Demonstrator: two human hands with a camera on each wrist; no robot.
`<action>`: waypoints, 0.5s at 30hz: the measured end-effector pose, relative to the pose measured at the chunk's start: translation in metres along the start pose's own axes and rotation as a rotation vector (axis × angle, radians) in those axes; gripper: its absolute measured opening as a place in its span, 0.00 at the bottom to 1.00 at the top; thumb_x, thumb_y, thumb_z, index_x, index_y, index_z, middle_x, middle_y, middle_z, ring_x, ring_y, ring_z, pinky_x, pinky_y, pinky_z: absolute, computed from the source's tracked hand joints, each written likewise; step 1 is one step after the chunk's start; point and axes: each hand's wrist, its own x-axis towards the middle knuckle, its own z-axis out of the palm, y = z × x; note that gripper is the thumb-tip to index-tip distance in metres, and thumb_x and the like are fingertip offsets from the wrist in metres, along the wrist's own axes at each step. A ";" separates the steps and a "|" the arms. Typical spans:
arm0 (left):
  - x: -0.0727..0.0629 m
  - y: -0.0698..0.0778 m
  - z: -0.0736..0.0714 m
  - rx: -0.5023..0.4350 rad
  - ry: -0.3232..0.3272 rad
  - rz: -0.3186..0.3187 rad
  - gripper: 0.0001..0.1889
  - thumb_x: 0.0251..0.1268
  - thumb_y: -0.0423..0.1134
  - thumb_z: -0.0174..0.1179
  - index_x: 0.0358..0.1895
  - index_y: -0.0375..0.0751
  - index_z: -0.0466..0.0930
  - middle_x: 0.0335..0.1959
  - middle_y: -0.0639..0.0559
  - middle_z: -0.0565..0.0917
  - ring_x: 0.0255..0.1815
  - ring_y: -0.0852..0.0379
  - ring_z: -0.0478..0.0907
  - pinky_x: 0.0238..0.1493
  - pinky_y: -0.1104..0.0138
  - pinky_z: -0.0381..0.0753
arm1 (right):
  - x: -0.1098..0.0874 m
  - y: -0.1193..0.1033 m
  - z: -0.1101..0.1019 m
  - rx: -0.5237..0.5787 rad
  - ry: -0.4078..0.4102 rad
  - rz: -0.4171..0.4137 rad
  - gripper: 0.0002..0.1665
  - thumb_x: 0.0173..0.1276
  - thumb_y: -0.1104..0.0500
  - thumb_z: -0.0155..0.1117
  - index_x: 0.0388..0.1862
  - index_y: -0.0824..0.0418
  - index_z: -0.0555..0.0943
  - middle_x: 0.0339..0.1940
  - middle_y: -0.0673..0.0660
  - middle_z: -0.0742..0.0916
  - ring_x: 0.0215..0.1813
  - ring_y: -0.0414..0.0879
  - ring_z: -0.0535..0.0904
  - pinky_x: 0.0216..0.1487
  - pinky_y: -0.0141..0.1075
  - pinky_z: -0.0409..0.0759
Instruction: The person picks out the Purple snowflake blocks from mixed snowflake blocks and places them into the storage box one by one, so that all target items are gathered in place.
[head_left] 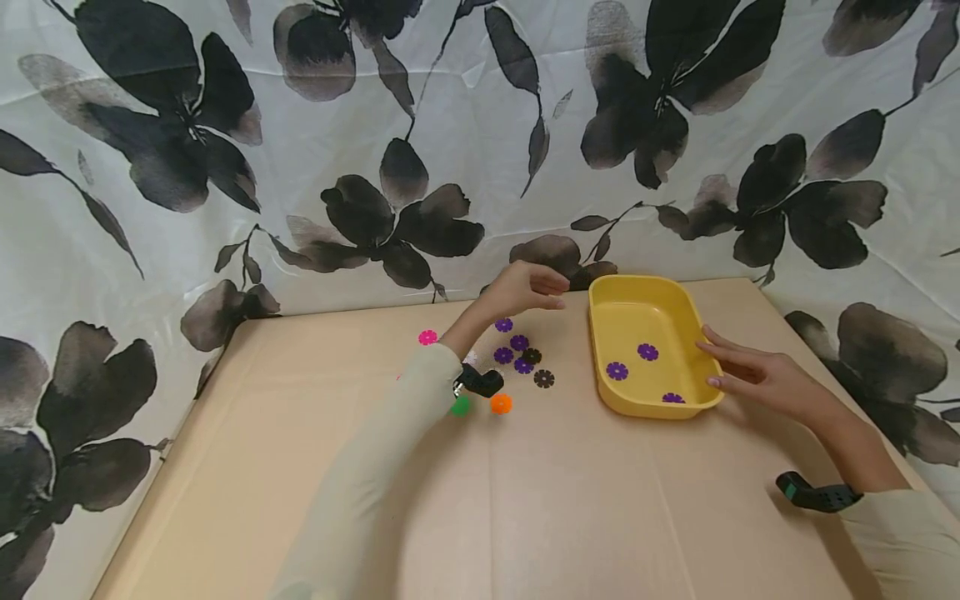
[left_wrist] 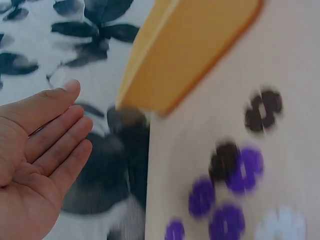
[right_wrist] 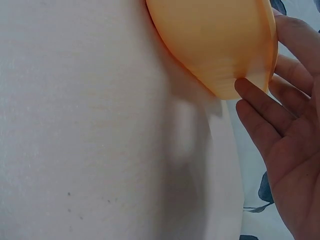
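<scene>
A yellow plastic tray (head_left: 651,321) stands at the back right of the table, with a few purple flower-shaped discs (head_left: 617,371) lying in it. My right hand (head_left: 761,379) rests its fairly straight fingers against the tray's right rim; in the right wrist view the fingertips meet the wall. Left of the tray, my left hand (head_left: 528,287) hovers near the table's back edge, fingers extended and the palm bare in the left wrist view. Below it lie several more purple discs (head_left: 503,356) and dark brown discs (head_left: 543,379), one brown overlapping a purple.
Around the left wrist lie a pink disc (head_left: 427,337), a green disc (head_left: 461,406) and an orange disc (head_left: 501,404). A whitish disc (left_wrist: 281,225) shows in the left wrist view. A floral cloth (head_left: 525,167) hangs right behind the beige table (head_left: 570,500).
</scene>
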 end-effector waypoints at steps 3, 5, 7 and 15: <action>-0.013 -0.016 -0.013 0.020 0.007 -0.032 0.19 0.66 0.38 0.70 0.58 0.38 0.84 0.56 0.46 0.87 0.57 0.53 0.85 0.56 0.68 0.83 | -0.001 -0.001 0.001 -0.002 0.001 -0.002 0.40 0.73 0.47 0.67 0.78 0.57 0.67 0.81 0.65 0.62 0.74 0.75 0.62 0.64 0.63 0.67; -0.021 -0.025 -0.021 0.041 0.010 -0.061 0.19 0.67 0.38 0.69 0.59 0.38 0.84 0.56 0.46 0.87 0.57 0.53 0.84 0.57 0.67 0.83 | -0.001 -0.001 0.001 -0.007 0.002 -0.005 0.40 0.72 0.47 0.67 0.78 0.56 0.67 0.80 0.65 0.62 0.74 0.75 0.62 0.64 0.64 0.66; -0.029 -0.033 -0.029 0.061 0.013 -0.083 0.19 0.67 0.38 0.69 0.60 0.38 0.83 0.56 0.46 0.87 0.58 0.52 0.84 0.58 0.65 0.83 | -0.002 -0.001 0.000 -0.010 0.006 -0.006 0.39 0.72 0.47 0.68 0.78 0.56 0.67 0.80 0.66 0.63 0.74 0.75 0.63 0.64 0.64 0.65; -0.065 -0.065 -0.057 0.090 0.031 -0.162 0.18 0.67 0.34 0.68 0.59 0.36 0.84 0.56 0.42 0.86 0.59 0.47 0.84 0.59 0.60 0.83 | -0.001 -0.001 0.000 0.002 -0.001 0.000 0.40 0.72 0.47 0.68 0.78 0.56 0.67 0.80 0.66 0.63 0.74 0.75 0.62 0.64 0.66 0.65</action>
